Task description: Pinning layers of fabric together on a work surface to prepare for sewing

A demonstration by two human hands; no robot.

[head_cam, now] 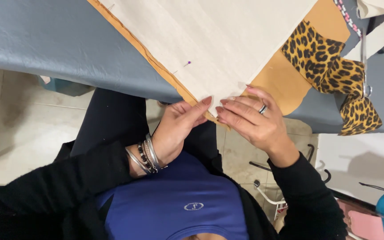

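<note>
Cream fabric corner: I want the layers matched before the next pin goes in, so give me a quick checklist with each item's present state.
1. Both hands at the corner: ok. Left hand and right hand pinch it at the table edge.
2. Cream fabric flat: ok, no visible wrinkles.
3. Tan layer under it: ok, showing along both edges.
4. Earlier pin seated: ok, purple head visible.
5. Corner points aligned: cannot tell, fingers cover them.
6. Leopard fabric clear of the corner: ok.
</note>
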